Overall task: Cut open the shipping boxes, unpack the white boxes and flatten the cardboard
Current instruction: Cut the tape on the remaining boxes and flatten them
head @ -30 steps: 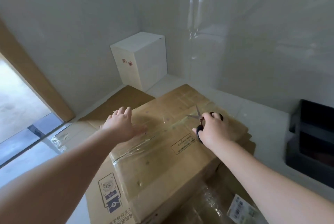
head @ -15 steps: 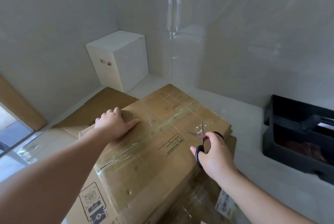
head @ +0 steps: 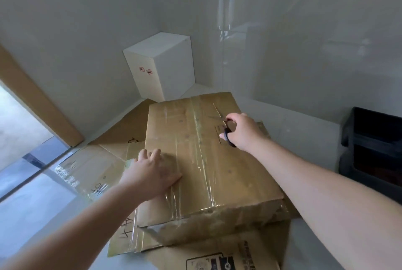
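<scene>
Fingers, left: left hand (head: pixel 152 174) lies flat and spread on the top of the shipping box (head: pixel 206 161), fingers straight and slightly apart, pressing near its left edge.
Fingers, right: right hand (head: pixel 241 131) is curled through the dark handles of the scissors (head: pixel 225 127), clamped on them; the blades stand apart just beyond the knuckles, tips over the far right part of the lid.
Box position: under both palms, lying on flattened cardboard (head: pixel 113 161) that spreads out past the left fingertips and below the wrists.
Box look: brown, creased, wrapped in glossy clear tape; one wide band runs lengthwise between the two hands, others cross it, and the near corner is heavily taped. It appears sealed.
Unpacked item: a white box (head: pixel 165 67) stands upright well beyond the fingertips, in the wall corner.
Step in hand: probably starting the cut through the tape.
Doing it well: run one blade shallow along the centre seam, away from the pressing fingers, so the contents are not scored; keep the flat hand clear of the blade's path.
Beside the right wrist: a black crate (head: pixel 374 150), well apart.
</scene>
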A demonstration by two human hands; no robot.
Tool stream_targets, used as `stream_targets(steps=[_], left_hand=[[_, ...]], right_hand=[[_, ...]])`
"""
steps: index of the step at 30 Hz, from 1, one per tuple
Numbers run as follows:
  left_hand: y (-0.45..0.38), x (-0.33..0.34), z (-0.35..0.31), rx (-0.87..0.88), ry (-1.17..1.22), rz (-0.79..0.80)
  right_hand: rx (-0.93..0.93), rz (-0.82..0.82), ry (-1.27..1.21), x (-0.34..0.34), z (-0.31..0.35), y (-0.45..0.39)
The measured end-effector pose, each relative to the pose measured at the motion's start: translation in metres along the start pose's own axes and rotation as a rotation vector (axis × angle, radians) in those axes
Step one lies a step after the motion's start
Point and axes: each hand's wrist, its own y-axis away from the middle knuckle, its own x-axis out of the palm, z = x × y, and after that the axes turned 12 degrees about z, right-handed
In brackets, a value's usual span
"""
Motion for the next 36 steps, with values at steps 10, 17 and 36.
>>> stream_targets(steps=[10, 17, 36], left_hand=[[0.028, 0.019, -0.027, 0.727, -0.422, -0.074], [0.024, 0.008, -0.03, 0.949, -0.313, -0.323], [0.021, 0.006, -0.057, 1.134, -0.277, -0.624]], right_hand=[[-0.095, 0.12, 0.416, -0.002, -0.03, 0.101], [-0.318, 0.333, 0.706, -0.015, -0.035, 0.134], [-0.299, 0.182, 0.857, -0.054, -0.061, 0.162]])
